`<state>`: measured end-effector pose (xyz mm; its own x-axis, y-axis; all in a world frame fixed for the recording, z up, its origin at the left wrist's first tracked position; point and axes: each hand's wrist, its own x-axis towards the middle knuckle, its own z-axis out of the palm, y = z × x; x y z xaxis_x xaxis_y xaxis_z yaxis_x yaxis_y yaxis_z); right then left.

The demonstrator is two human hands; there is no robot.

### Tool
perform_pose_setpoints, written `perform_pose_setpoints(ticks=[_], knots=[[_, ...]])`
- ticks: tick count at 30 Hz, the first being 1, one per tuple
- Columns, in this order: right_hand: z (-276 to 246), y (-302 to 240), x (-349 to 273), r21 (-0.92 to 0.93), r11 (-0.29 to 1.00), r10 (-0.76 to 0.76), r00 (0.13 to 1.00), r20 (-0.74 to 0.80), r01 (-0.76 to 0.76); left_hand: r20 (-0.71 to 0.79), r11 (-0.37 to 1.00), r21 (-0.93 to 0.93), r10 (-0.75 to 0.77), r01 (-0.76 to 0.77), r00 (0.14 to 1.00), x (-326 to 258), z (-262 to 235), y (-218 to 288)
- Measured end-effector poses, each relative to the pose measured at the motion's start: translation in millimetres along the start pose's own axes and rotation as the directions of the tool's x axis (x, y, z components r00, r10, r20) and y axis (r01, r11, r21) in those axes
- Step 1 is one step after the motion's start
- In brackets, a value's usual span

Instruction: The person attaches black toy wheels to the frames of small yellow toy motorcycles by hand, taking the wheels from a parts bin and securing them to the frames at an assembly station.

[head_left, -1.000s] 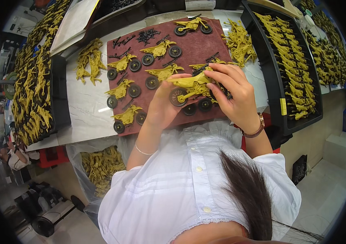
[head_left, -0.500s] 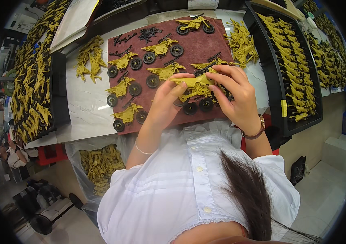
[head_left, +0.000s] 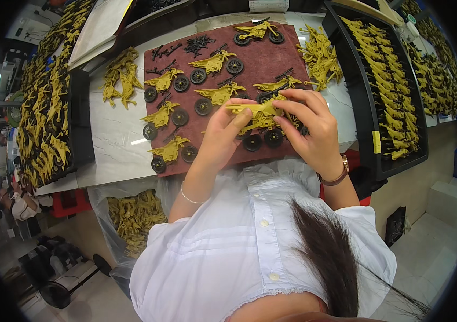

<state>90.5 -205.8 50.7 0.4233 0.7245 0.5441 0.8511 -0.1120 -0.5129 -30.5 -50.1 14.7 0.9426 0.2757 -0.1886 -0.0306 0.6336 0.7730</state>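
Observation:
Both of my hands hold one yellow toy motorbike body (head_left: 255, 111) above a dark red mat (head_left: 293, 53). My left hand (head_left: 223, 137) grips its left end with the thumb on top. My right hand (head_left: 311, 126) pinches its right end, a watch on that wrist. Two loose black wheels (head_left: 263, 140) lie on the mat just below the held piece. Several yellow bike bodies with black wheels (head_left: 213, 63) lie in rows across the mat, and a pile of small black parts (head_left: 199, 44) sits near its far edge.
Heaps of yellow parts lie on the white tabletop at left (head_left: 121, 80) and right (head_left: 319, 56). Black trays full of yellow parts stand at left (head_left: 46, 112) and right (head_left: 384, 86). A clear bag of yellow parts (head_left: 132, 214) hangs below the table's front edge.
The held bike body has turned slightly between my fingers; both hands stay over the near right part of the mat.

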Motion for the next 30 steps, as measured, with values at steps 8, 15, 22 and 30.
perform_pose_setpoints(ticks=[8, 15, 22, 30], knots=[[1, 10, -7, 0.626, 0.676, 0.429, 0.899, 0.094, -0.388, 0.103, 0.929, 0.283, 0.216, -0.237, 0.971, -6, 9, 4], [-2, 20, -11, 0.802, 0.305, 0.317, 0.849, 0.423, -0.514, 0.183, 0.757, 0.587, 0.221, -0.287, 0.958, -13, 14, 17], [-1, 20, -14, 0.861, 0.14, 0.334, 0.842, 0.424, -0.489, 0.205, 0.841, 0.435, 0.255, -0.321, 0.945, -16, 10, 29], [4, 21, -19, 0.84, 0.154, 0.357, 0.822, 0.444, -0.521, 0.193, 0.656, 0.647, 0.354, -0.389, 0.915, -14, 11, 27]])
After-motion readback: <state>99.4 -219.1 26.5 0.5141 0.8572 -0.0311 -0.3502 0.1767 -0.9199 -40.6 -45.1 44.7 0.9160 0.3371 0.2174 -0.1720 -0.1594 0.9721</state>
